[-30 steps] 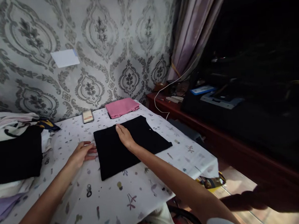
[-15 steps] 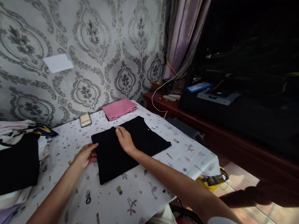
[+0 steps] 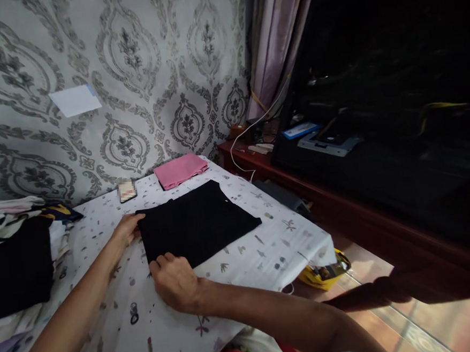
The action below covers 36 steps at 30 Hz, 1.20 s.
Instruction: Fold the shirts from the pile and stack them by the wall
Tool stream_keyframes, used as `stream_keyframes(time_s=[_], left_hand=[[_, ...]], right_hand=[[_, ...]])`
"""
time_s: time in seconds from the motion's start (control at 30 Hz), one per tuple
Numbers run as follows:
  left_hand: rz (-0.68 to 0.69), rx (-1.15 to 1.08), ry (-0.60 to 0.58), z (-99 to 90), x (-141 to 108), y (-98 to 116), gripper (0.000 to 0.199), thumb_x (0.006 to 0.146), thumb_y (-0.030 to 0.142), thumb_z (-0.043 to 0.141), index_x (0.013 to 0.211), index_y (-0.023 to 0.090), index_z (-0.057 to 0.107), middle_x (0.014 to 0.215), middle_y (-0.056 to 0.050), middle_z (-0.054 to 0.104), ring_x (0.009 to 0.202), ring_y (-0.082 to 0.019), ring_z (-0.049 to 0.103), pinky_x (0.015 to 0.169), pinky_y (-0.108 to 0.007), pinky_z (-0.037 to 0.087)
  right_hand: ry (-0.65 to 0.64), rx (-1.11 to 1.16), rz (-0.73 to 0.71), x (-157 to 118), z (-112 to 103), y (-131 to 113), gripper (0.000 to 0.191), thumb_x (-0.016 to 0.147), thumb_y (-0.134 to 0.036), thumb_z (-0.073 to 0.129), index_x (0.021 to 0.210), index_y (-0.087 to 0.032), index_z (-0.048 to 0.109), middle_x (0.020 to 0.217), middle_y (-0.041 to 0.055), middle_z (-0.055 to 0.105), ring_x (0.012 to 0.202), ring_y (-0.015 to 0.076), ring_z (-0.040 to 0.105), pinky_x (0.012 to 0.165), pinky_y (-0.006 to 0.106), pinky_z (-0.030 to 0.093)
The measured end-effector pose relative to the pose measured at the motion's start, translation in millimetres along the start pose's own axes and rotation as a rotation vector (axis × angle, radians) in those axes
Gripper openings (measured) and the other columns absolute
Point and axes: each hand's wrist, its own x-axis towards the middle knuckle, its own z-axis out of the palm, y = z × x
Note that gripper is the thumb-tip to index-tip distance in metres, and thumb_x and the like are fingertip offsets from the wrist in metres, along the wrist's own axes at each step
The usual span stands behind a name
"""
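A folded black garment (image 3: 198, 219), perhaps a shirt, lies flat on the white patterned tablecloth (image 3: 235, 288). My left hand (image 3: 126, 229) pinches its far left corner between thumb and fingers. At the near left corner, my right hand (image 3: 176, 281) has its fingers curled over the edge, closed on the cloth. A small pale mark shows near the garment's right end. Beyond it lies a folded pink cloth (image 3: 181, 170) with a dark layer under it.
On the left sits a pile of clothes (image 3: 16, 266). A phone-like object (image 3: 127, 190), blurred, lies near the wall. To the right stand a dark red cabinet (image 3: 341, 200) and a large black screen (image 3: 395, 106). A white cable (image 3: 235, 149) hangs beside the table; a yellow bag (image 3: 326, 277) is below.
My right hand has moved from the middle of the black garment to its near left corner and closed there. My left hand stays at the far left corner. The view has shifted slightly right.
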Motion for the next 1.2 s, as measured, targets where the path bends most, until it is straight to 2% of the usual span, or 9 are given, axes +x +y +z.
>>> stream_keyframes(time_s=[0.07, 0.23, 0.37, 0.47, 0.63, 0.77, 0.83, 1.0, 1.2], left_hand=[[0.044, 0.007, 0.007, 2.4, -0.4, 10.0, 0.024, 0.058, 0.017, 0.077, 0.077, 0.015, 0.062, 0.054, 0.003, 0.060, 0.044, -0.012, 0.055, 0.043, -0.021, 0.043], [0.184, 0.014, -0.040, 26.7, -0.4, 53.7, 0.047, 0.060, 0.014, 0.070, 0.105, 0.025, 0.063, 0.058, 0.010, 0.059, 0.041, -0.009, 0.053, 0.043, -0.018, 0.041], [0.250, 0.072, -0.204, 70.6, 1.1, 83.7, 0.036, 0.062, 0.017, 0.071, 0.096, 0.021, 0.064, 0.057, 0.007, 0.060, 0.039, -0.010, 0.053, 0.039, -0.017, 0.036], [0.240, 0.110, -0.271, 110.1, 6.3, 90.8, 0.026, 0.063, 0.022, 0.077, 0.082, 0.018, 0.060, 0.056, 0.003, 0.062, 0.042, -0.011, 0.058, 0.042, -0.019, 0.041], [0.220, 0.187, -0.353, 166.4, 16.3, 82.6, 0.025, 0.074, 0.033, 0.078, 0.081, 0.017, 0.060, 0.056, -0.001, 0.064, 0.051, -0.015, 0.066, 0.044, -0.018, 0.042], [0.206, 0.241, -0.427, 195.7, 19.4, 73.8, 0.033, 0.078, 0.045, 0.077, 0.087, 0.017, 0.062, 0.067, -0.004, 0.070, 0.057, -0.016, 0.070, 0.046, -0.019, 0.043], [0.202, 0.266, -0.458, 206.3, 21.0, 70.5, 0.035, 0.078, 0.046, 0.078, 0.090, 0.017, 0.063, 0.070, -0.004, 0.071, 0.059, -0.016, 0.071, 0.046, -0.018, 0.043], [0.208, 0.303, -0.500, 225.5, 29.8, 61.4, 0.031, 0.080, 0.042, 0.076, 0.094, 0.018, 0.063, 0.071, -0.003, 0.072, 0.059, -0.015, 0.070, 0.046, -0.017, 0.041], [0.257, 0.263, -0.527, 234.4, 40.3, 38.6, 0.029, 0.077, 0.040, 0.078, 0.085, 0.017, 0.061, 0.070, -0.004, 0.073, 0.060, -0.014, 0.069, 0.051, -0.019, 0.044]], right_hand=[[0.043, 0.161, 0.057, -3.4, -12.5, 6.9, 0.014, 0.085, -0.012, 0.056, 0.096, -0.016, 0.065, 0.095, 0.0084, 0.072, 0.085, 0.0225, 0.066, 0.065, 0.031, 0.050], [0.337, 0.740, 0.253, -18.9, -44.3, 34.5, 0.008, 0.078, -0.014, 0.058, 0.080, -0.021, 0.058, 0.067, -0.0048, 0.058, 0.060, 0.0110, 0.053, 0.058, 0.024, 0.042], [0.513, 1.113, 0.322, -33.3, -61.1, 69.4, 0.004, 0.076, -0.021, 0.057, 0.078, -0.022, 0.054, 0.065, -0.0063, 0.051, 0.058, 0.0095, 0.049, 0.053, 0.022, 0.044], [0.578, 1.227, 0.371, -47.6, -67.6, 100.5, 0.012, 0.073, -0.027, 0.060, 0.083, -0.022, 0.055, 0.065, -0.0071, 0.050, 0.057, 0.0098, 0.051, 0.053, 0.023, 0.051], [0.707, 1.226, 0.442, -75.5, -67.7, 146.1, 0.041, 0.072, -0.028, 0.059, 0.112, -0.024, 0.063, 0.063, -0.0098, 0.050, 0.052, 0.0088, 0.054, 0.054, 0.025, 0.053], [0.688, 1.205, 0.551, -91.8, -61.5, 172.1, 0.031, 0.073, -0.030, 0.056, 0.097, -0.020, 0.073, 0.067, -0.0037, 0.061, 0.056, 0.0104, 0.060, 0.058, 0.026, 0.053], [0.670, 1.162, 0.618, -96.7, -59.3, 182.0, 0.029, 0.073, -0.029, 0.054, 0.089, -0.018, 0.075, 0.066, -0.0007, 0.065, 0.058, 0.0121, 0.062, 0.060, 0.027, 0.053], [0.591, 0.907, 0.735, -103.6, -63.0, 193.7, 0.033, 0.075, -0.026, 0.051, 0.093, -0.017, 0.077, 0.062, 0.0008, 0.065, 0.056, 0.0151, 0.061, 0.056, 0.027, 0.049], [0.537, 0.553, 0.707, -106.0, -70.9, 192.2, 0.026, 0.079, -0.026, 0.054, 0.085, -0.021, 0.078, 0.081, 0.0045, 0.073, 0.070, 0.0185, 0.064, 0.069, 0.032, 0.051]])
